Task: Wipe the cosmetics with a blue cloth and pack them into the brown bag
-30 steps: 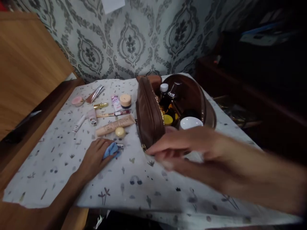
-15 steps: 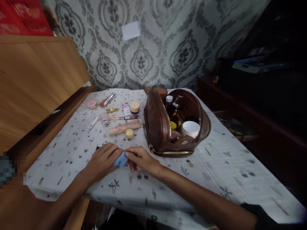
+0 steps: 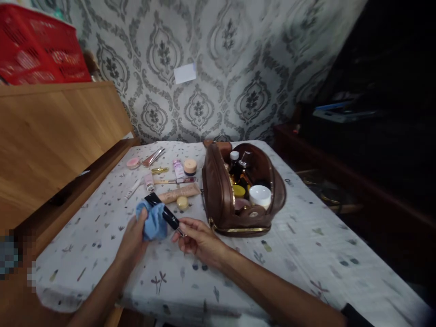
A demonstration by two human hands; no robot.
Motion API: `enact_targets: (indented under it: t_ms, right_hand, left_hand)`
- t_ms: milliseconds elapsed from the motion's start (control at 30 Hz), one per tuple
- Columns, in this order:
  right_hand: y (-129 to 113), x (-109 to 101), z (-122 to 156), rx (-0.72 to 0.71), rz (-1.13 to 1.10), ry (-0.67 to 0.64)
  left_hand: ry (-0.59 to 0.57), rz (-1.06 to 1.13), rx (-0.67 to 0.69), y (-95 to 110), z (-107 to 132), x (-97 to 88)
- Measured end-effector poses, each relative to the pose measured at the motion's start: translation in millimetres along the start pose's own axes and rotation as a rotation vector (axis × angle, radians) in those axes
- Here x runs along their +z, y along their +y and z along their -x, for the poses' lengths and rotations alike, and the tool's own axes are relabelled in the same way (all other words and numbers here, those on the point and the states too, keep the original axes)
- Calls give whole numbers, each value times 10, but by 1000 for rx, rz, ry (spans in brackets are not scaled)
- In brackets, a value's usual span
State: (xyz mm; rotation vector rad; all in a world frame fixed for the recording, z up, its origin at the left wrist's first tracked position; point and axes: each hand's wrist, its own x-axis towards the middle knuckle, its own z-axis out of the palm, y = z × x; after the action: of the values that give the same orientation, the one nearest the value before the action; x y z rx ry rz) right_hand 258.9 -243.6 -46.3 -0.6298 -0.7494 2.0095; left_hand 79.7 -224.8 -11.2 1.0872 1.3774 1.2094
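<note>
A crumpled blue cloth [image 3: 154, 223] is gripped in my left hand [image 3: 133, 236], its folds against a slim black cosmetic tube [image 3: 170, 217]. My right hand [image 3: 197, 237] pinches the tube's lower right end between thumb and fingers. The tube slants above the table, its upper left end showing past the cloth. Just beyond it lie a beige tube [image 3: 180, 193] and a small round yellow pot [image 3: 182, 202]. An open brown cosmetic bag [image 3: 218, 195] stands to the right, holding a white jar [image 3: 260, 196], a yellow lid [image 3: 239, 191] and bottles.
Farther back on the patterned tablecloth [image 3: 293, 268] are a pink compact [image 3: 133, 163], a gold tube [image 3: 160, 170], a jar with a peach lid [image 3: 190, 166] and a brush [image 3: 173, 180]. A wooden panel [image 3: 64, 122] borders the left, carrying a red basket [image 3: 44, 45].
The black tube, mostly hidden under my hands before, now shows plainly. My left hand has moved left and turned with the cloth. The camera view has tilted up slightly.
</note>
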Motion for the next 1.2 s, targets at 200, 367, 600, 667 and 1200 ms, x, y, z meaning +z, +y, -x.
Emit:
enact_targets:
  t_ms: [200,367,600,667,1200]
  right_hand:
    - [79,-5,2,-82,333,-44]
    - [-10,66,170,-410,889,139]
    - [-82,93,260,-411,660,10]
    - [-63,76,224,-362,502,-28]
    - [-182,114,248,-479,300,41]
  left_hand:
    - [-127,137,-64,-74,295,316]
    - [-84,-222,265,-10,265,167]
    - [-304,-425,524,-116,331,102]
    - [-343,-502,592,-102,330,78]
    - [-48,-93,-8,-156,495,12]
